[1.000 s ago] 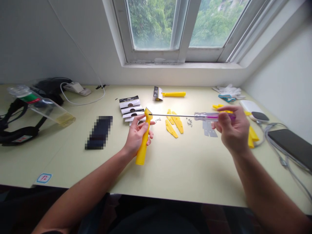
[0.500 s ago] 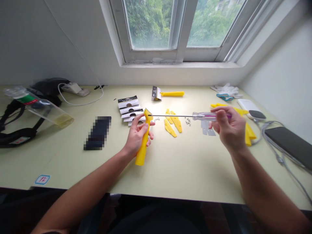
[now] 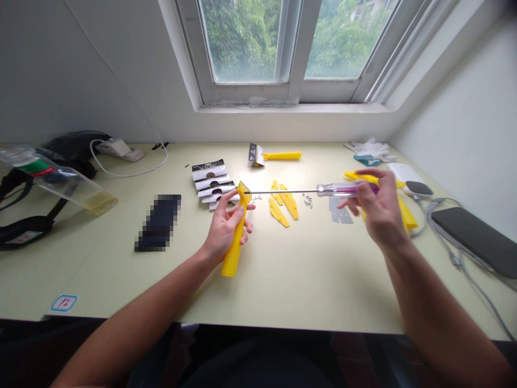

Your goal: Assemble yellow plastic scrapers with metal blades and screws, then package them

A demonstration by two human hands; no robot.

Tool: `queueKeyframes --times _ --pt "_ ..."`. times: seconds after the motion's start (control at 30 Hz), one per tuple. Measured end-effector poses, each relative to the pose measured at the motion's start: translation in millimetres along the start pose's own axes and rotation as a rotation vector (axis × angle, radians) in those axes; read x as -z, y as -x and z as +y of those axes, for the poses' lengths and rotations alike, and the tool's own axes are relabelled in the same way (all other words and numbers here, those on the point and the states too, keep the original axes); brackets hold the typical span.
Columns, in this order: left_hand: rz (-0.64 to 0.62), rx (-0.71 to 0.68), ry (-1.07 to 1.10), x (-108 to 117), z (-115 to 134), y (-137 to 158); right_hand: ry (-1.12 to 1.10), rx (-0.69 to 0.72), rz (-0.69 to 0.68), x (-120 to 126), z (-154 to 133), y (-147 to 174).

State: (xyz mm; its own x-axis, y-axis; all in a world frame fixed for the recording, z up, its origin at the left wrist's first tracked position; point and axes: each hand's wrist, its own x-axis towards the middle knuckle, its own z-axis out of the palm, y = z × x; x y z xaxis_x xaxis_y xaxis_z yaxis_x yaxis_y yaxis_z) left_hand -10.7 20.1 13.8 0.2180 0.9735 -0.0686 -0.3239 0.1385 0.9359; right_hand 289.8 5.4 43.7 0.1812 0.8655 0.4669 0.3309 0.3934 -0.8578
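Our left hand [image 3: 225, 226] reaches forward, its fingers curled round a yellow tool [image 3: 233, 250] slanting above the pale surface [image 3: 283, 285]. Our right hand [image 3: 382, 210] is up on the right, fingers gripping a clear screwdriver [image 3: 329, 189] sideways, its tip at the tool's top. Yellow pieces [image 3: 289, 202] and tiny screws [image 3: 308, 201] lie between. Ahead, our window [image 3: 297, 64] shows green trees [image 3: 242, 37].

The right hand [image 3: 382, 211] partly hides the screwdriver handle [image 3: 336, 189].
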Motion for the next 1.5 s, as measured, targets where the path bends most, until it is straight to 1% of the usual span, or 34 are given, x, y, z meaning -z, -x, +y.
queueKeyframes --times 0.07,0.17,0.2,0.3,0.4,0.47,0.63,0.7,0.8,0.87,0.97,1.07,1.13,1.2,1.3,1.37,1.43,1.47,1.5 --pt "0.009 0.000 -0.002 0.2 0.6 -0.7 0.055 0.018 -0.067 1.5 -1.5 1.3" --pt "0.025 -0.003 -0.003 1.6 1.4 -2.3 0.197 0.038 -0.030 1.3 -4.1 4.7" --pt "0.029 -0.007 -0.003 2.2 1.6 -2.8 0.199 0.052 -0.035 0.5 -4.8 5.8" --pt "0.016 -0.010 -0.009 4.0 2.2 -3.9 0.097 0.101 -0.077 -2.7 -5.9 7.7" --pt "-0.001 -0.010 -0.018 4.2 2.7 -3.9 0.049 0.083 -0.036 -4.3 -5.4 7.1" --pt "0.002 -0.010 -0.023 3.6 3.3 -3.5 0.018 0.067 -0.067 -4.1 -4.6 5.9" --pt "-0.006 0.004 -0.046 2.3 4.9 -2.1 0.031 -0.019 -0.043 -2.5 -4.1 3.3" --pt "-0.010 0.006 -0.051 2.5 4.9 -1.7 0.009 0.007 -0.074 -2.0 -4.9 2.6" --pt "-0.017 0.008 -0.063 3.4 3.7 -1.9 0.061 0.010 -0.045 -0.4 -5.7 1.8" --pt "-0.008 0.005 -0.068 3.8 3.1 -2.8 0.116 -0.014 -0.101 1.4 -5.6 1.3" --pt "0.018 -0.010 -0.074 4.2 4.4 -4.8 0.128 -0.014 -0.211 3.5 -4.9 0.3" --pt "0.033 -0.028 -0.077 4.5 7.9 -5.9 0.082 -0.052 -0.264 3.8 -4.4 -0.2" --pt "0.034 -0.026 -0.080 4.6 10.0 -5.8 0.048 -0.024 -0.280 3.7 -4.0 0.1" --pt "0.029 -0.010 -0.086 4.3 11.1 -5.4 0.050 0.017 -0.248 3.8 -3.4 0.7" --pt "0.010 0.014 -0.101 3.0 10.7 -4.6 0.029 -0.008 -0.173 3.3 -3.1 1.1" --pt "0.002 0.016 -0.101 2.5 9.8 -4.2 -0.013 -0.006 -0.163 1.8 -3.9 0.7" --pt "-0.005 0.031 -0.080 3.0 9.6 -4.1 -0.031 0.042 -0.166 0.3 -5.7 0.1" --pt "-0.010 0.046 -0.062 3.8 10.2 -4.1 -0.036 0.075 -0.143 0.2 -6.9 -0.5" --pt "-0.013 0.058 -0.042 4.8 11.3 -4.5 -0.057 0.107 -0.092 0.8 -8.2 -1.3"
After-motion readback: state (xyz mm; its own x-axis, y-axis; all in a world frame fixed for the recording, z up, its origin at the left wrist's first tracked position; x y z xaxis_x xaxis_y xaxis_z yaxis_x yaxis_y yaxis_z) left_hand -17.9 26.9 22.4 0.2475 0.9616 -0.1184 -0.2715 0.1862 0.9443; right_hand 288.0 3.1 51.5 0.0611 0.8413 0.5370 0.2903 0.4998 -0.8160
